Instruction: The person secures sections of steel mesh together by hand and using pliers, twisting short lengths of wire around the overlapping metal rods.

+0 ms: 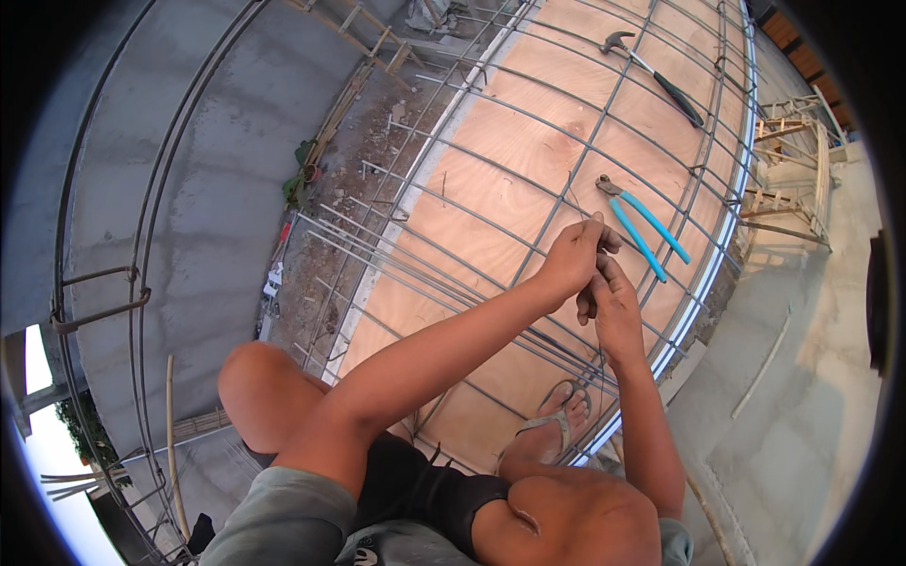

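Observation:
My left hand [573, 257] and my right hand [615, 316] come together over the rebar mesh [500, 224], fingertips nearly touching. Both are closed in a pinch. A thin dark tie wire [572, 196] sticks out above my left fingers, and a thin strand also hangs below my right hand; the part between the fingers is hidden. Just beyond my hands, nippers with light blue handles [655, 226] lie on the mesh, jaws pointing away. Farther off rests a claw hammer [678, 99] with a dark grip.
Beneath the mesh lies a plywood deck [528, 123] with a pale right edge; my sandalled foot [562, 420] stands on it. Rubble-strewn ground [377, 160] drops away at left. Tall rebars with stirrups [104, 274] rise at far left. Wooden trestles [793, 174] stand at right.

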